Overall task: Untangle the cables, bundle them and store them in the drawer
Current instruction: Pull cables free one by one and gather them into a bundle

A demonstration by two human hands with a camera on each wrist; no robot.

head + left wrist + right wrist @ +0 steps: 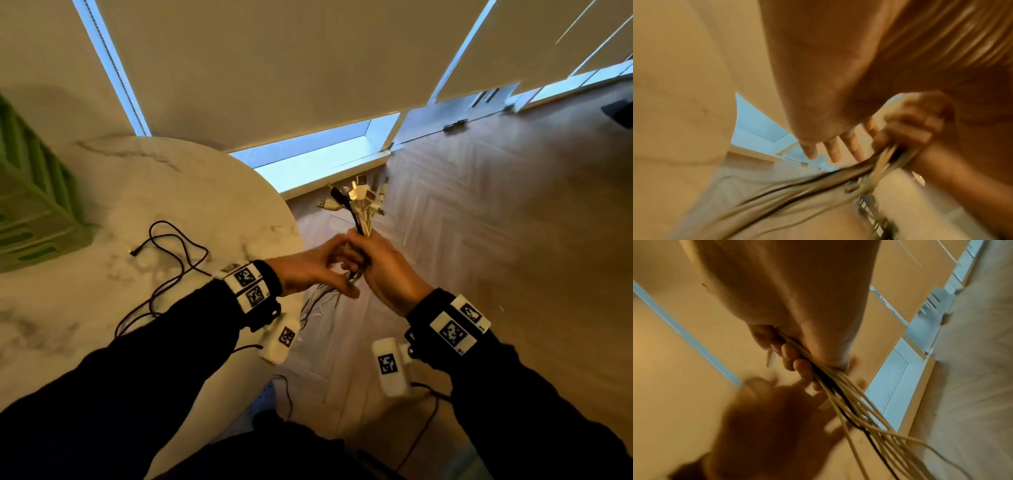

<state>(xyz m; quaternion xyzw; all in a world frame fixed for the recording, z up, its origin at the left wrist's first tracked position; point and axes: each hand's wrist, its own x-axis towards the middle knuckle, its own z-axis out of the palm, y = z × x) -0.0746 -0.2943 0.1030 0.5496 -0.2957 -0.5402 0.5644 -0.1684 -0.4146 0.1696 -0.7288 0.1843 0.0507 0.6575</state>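
Within right hand (pixel 387 270), cables (pixel 359 202)

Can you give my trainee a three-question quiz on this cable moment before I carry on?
1. True or false: the right hand holds the bunch of cables with the plugs pointing up and away from the person.
2. Multiple choice: where is the dark cable that is not in the bunch? A) lying on the marble table B) on the wooden floor C) inside the green crate.
3. Fill in: the left hand sits just ___ the right hand's grip, its fingers spread at the hanging strands.

Key: 1 true; 2 A; 3 below.
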